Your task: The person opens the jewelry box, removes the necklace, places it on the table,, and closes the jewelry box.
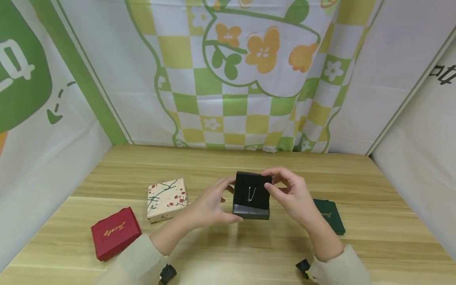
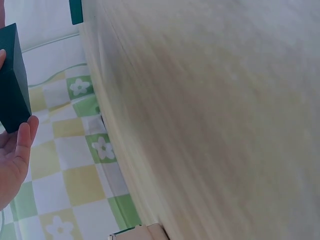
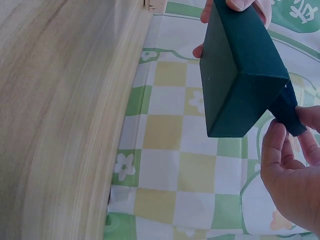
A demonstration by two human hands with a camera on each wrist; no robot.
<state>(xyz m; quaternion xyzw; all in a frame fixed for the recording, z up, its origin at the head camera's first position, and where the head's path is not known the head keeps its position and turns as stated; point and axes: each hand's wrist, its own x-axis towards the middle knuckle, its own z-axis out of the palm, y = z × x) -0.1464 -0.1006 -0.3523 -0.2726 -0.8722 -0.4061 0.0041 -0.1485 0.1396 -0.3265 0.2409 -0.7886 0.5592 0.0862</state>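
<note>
My left hand [image 1: 210, 206] holds a dark green jewelry box base [image 1: 254, 215] by its left side, above the table. A black insert pad [image 1: 241, 190] stands tilted up out of it, carrying a thin silver necklace [image 1: 251, 194] on its face. At the pad's upper right corner, my right hand [image 1: 290, 194] pinches the edge between thumb and fingers. In the right wrist view the box's green outer wall [image 3: 245, 75] shows, with the thin dark pad [image 3: 289, 112] jutting out beside it between the right fingertips.
A green lid [image 1: 331, 215] with gold script lies on the table [image 1: 384, 213] to the right. On the left are a cream box [image 1: 167, 200] with a floral print and a red box [image 1: 116, 233] with gold script. A checked curtain [image 1: 210, 99] hangs behind.
</note>
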